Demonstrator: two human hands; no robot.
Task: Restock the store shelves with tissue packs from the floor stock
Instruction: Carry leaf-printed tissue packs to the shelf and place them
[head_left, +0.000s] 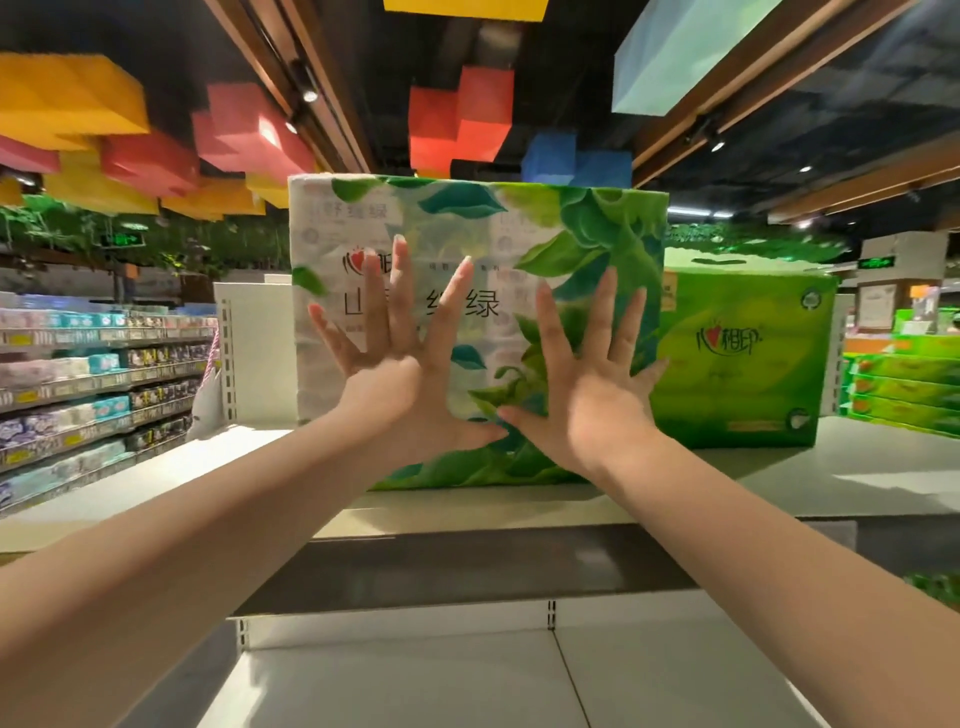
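Both hands lie flat with fingers spread wide, gripping nothing, palms against the front face of the large white-and-green leaf-printed tissue pack (519, 249). Store interior: dark ceiling hung with coloured foam blocks (234, 130); stocked aisle shelving (93, 374) at left. Pale top shelf board (883, 473) carries the pack upright near its front edge, with a solid green tissue pack (743, 358) just behind to the right. White lower shelf (415, 686) below is bare. Left hand (400, 374) and right hand (587, 395) reach forward on bare forearms, thumbs nearly meeting.
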